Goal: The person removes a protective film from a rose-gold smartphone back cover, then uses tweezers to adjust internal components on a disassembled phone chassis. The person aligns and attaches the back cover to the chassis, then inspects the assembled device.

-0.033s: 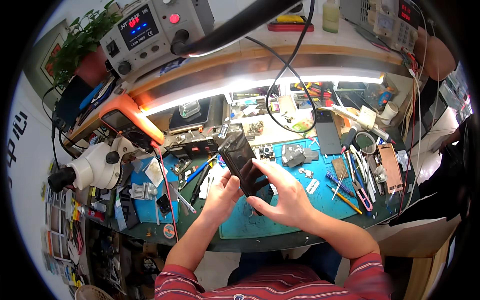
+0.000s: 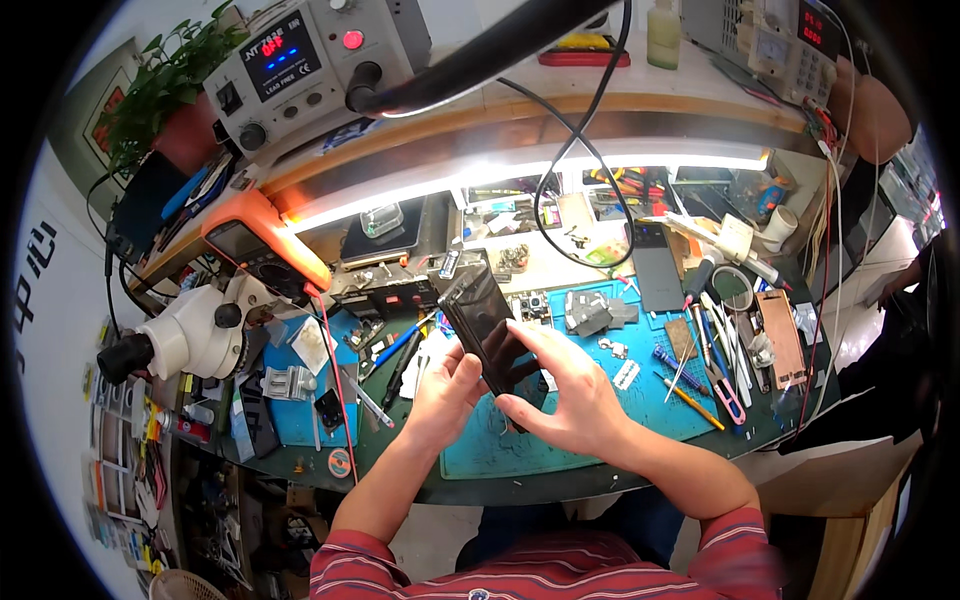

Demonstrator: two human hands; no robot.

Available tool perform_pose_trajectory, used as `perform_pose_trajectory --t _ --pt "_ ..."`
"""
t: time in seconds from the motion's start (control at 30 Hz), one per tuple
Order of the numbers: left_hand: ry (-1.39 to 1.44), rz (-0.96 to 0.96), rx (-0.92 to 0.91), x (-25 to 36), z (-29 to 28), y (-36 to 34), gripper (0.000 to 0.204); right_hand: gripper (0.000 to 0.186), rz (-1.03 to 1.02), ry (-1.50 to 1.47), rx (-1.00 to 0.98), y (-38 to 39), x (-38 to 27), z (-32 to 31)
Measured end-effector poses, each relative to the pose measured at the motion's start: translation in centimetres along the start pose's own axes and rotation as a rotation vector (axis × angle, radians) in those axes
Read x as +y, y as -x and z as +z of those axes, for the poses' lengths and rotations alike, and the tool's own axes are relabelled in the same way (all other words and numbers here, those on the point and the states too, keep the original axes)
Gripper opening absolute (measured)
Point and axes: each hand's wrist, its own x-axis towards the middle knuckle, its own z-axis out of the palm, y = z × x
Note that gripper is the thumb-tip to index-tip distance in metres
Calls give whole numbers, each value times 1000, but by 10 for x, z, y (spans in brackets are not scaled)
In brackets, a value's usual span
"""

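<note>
A black, glossy smartphone (image 2: 480, 320) is held tilted above the blue work mat (image 2: 480, 458), its dark face reflecting my fingers. My left hand (image 2: 443, 398) is closed round its lower left edge, the thumb bent against the side. On the other side, my right hand (image 2: 578, 395) grips it with fingers over the face and the thumb at the lower end. Beyond the right hand lie flat grey parts (image 2: 595, 312), small metal pieces (image 2: 626, 374) and a yellow-handled tool (image 2: 693, 403). Another dark phone (image 2: 657, 270) rests farther back on the right.
At left stand a white microscope (image 2: 190, 335) and an orange multimeter (image 2: 235, 220) with a red lead hanging over the bench. A soldering station (image 2: 280, 75) sits on the shelf, its thick black hose arching overhead. Tweezers and screwdrivers crowd the right beside a tape roll (image 2: 733, 288).
</note>
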Motion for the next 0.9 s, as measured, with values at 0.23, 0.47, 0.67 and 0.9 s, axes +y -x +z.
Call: perform_pose_trajectory --t 0.23,0.47,0.67,0.9 --pt "-7 -8 4 -7 -13 2 79 74 -65 50 33 -1 -5 -1" --pt "-1 2 -15 -6 -8 5 80 76 -84 69 50 1 -11 -3" --pt "-37 30 -58 -9 -16 5 80 76 -124 89 55 1 -13 -4" --pt "-32 65 -107 -11 -17 4 83 73 -144 93 58 1 -16 -6"
